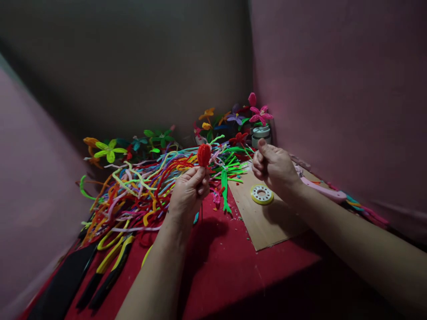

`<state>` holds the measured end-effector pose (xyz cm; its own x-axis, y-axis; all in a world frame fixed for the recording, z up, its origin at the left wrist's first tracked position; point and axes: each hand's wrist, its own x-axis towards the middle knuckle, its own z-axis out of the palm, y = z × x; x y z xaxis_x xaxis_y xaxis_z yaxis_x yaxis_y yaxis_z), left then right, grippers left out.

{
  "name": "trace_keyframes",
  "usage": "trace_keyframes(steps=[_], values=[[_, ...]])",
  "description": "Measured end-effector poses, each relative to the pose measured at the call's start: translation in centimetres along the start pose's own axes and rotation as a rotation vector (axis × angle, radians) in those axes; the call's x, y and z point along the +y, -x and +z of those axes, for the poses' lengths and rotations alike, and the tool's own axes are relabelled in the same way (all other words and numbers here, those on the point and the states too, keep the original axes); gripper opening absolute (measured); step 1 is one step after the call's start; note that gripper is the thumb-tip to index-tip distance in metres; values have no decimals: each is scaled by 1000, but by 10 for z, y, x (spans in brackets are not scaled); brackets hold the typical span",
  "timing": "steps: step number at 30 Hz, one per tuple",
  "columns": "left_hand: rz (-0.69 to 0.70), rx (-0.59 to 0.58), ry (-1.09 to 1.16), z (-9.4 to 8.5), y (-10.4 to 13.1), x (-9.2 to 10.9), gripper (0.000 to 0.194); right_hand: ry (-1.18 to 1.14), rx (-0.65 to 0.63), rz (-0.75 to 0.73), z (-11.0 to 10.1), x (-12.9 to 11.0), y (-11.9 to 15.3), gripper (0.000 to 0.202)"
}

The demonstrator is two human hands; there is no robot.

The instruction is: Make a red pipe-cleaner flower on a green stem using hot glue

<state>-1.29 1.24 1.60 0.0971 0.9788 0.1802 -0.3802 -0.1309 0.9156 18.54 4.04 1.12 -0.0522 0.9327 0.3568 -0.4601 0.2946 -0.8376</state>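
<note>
Red bud (204, 155) of fuzzy chenille stems: held upright above the left hand (189, 191), over the near side of the heap and well clear of the cloth. Head judged complete: rounded, closed, slightly ribbed lengthwise, with strands gathered together at the base. A thin dark stem (202, 210) is glimpsed below the hand, apparently belonging to the bud. No leaf is seen on it; whether the stem has been wrapped cannot be told. Finishing of the stem is therefore judged to be outstanding.

Bud base pinched between left thumb and forefinger, remaining fingers folded under. Right hand (275, 166) raised apart from the bud, fingers curled in, thumb pointing up; whether anything fine is gripped there cannot be told.

Below the right hand, a yellow-edged tape roll (262, 194) is laid flat on a wooden board (255, 229). Between the hands, a green fringed piece (225, 189) is noted near small scattered clippings. To the left, loose chenille stems (140, 182) are heaped in many colours, with yellow-and-black handles (116, 258) lying at the near edge. Red cloth (230, 271) is spread beneath. At the back, finished-looking blooms are grouped: a pink flower (261, 114), a red flower (238, 139), a lime flower (110, 151).
</note>
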Motion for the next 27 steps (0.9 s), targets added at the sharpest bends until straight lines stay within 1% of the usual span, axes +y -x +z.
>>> trace_keyframes(steps=[2, 4, 5, 6, 8, 10, 11, 13, 15, 17, 18, 20, 22, 24, 27], values=[[0, 10, -2, 0, -1, 0, 18, 266, -24, -34, -10, 3, 9, 32], [4, 17, -2, 0, -1, 0, 18, 638, -53, -88, -20, 6, 20, 15], [6, 18, -2, 0, -1, 0, 18, 854, -101, -129, -25, 8, 25, 19], [8, 18, -4, 0, -1, 0, 18, 1047, -176, -159, -29, 11, 30, 29], [8, 14, -8, 0, -1, -1, 18, 1331, -248, -209, -37, 17, 39, 53], [5, 8, -8, 0, -1, -1, 18, 1443, -316, -196, -42, 23, 44, 65], [6, 8, -4, 0, -1, -2, 17, 1448, -342, -186, -43, 25, 45, 65], [3, 5, 13, 0, -1, -3, 16, 1370, -346, -153, -42, 23, 46, 63], [-10, -9, 50, -1, -1, -4, 15, 1156, -322, -62, -37, 17, 44, 62], [-27, -22, 108, -4, -2, -4, 14, 802, -336, 101, -28, 7, 41, 64], [-35, -21, 139, -5, -3, -3, 13, 595, -381, 193, -23, 2, 39, 64], [-45, 0, 189, -7, -4, -2, 11, 227, -440, 280, -12, -4, 33, 62], [-47, 39, 215, -8, -4, 0, 12, -31, -486, 331, -2, -6, 26, 62], [-52, 68, 219, -8, -5, 2, 13, -173, -510, 361, 6, -3, 18, 58], [-79, 81, 203, -6, -4, 2, 11, -267, -520, 373, 12, 6, 7, 51]])
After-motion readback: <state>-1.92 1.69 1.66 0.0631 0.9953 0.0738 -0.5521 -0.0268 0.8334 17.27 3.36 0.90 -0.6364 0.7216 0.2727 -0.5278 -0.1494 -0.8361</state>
